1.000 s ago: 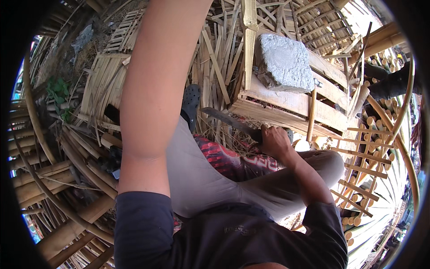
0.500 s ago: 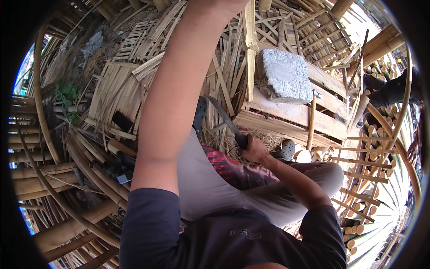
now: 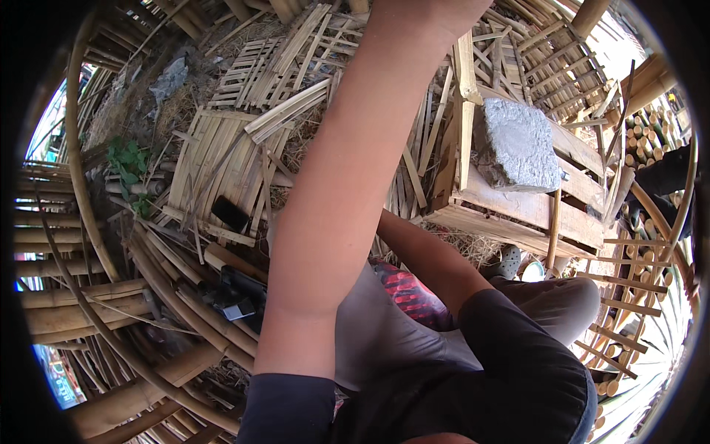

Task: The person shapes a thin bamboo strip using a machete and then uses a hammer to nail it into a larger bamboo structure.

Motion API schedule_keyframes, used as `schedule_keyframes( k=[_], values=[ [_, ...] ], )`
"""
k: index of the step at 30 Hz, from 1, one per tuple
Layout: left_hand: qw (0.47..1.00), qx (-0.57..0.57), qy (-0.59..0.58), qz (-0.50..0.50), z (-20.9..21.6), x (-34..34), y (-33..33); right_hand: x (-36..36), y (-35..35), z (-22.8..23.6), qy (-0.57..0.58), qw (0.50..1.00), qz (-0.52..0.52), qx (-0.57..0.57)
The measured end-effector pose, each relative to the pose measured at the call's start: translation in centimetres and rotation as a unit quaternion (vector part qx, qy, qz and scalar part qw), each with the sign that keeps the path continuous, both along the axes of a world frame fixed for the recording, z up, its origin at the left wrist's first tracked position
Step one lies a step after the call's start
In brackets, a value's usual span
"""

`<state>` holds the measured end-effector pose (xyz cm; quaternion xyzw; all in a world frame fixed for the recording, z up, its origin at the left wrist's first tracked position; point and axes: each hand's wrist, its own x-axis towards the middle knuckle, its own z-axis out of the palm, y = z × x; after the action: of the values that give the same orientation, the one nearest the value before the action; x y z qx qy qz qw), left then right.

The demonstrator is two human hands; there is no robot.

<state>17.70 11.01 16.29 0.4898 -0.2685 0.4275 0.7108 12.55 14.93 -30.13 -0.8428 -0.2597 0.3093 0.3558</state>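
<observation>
My left arm stretches up across the middle to my left hand (image 3: 460,13), cut off by the upper edge. A split bamboo strip (image 3: 464,111) with a node hangs down from that hand, beside a wooden crate (image 3: 510,211); the hand appears closed on it, though its fingers are out of the picture. On the crate rests a rough grey stone block (image 3: 520,144). My right forearm (image 3: 425,248) passes behind my left forearm, which hides my right hand and anything in it. A wooden handle (image 3: 554,229) leans against the crate's front.
Bamboo slats and slatted panels (image 3: 222,159) cover the ground at the left and back. A black phone-like object (image 3: 230,213) lies on one panel. Bent bamboo poles (image 3: 192,311) run along the left. Cut bamboo poles and a ladder-like frame (image 3: 629,303) are at the right, near a person's dark-clothed leg (image 3: 662,177).
The view has shifted, so the surroundings sit further right. My right hand, seen before gripping a long curved blade's dark handle, has moved left behind my left arm; hand and blade are now hidden.
</observation>
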Motion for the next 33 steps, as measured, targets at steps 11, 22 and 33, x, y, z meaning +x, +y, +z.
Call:
schedule_keyframes(
  k=[11, 22, 33],
  values=[
    [0.999, 0.024, 0.02, -0.032, -0.1, 0.6, 0.2, 0.6, 2.5, -6.3, 0.009, 0.991, 0.091, 0.094],
    [0.994, -0.043, 0.027, 0.096, 1.4, -1.6, -4.4, 2.5, -26.7, 22.0, 0.106, 0.929, 0.349, -0.066],
    [0.995, 0.004, 0.021, -0.097, 1.1, -1.9, -6.3, 9.4, -47.7, 19.3, -0.25, 0.901, -0.143, -0.326]
  ],
)
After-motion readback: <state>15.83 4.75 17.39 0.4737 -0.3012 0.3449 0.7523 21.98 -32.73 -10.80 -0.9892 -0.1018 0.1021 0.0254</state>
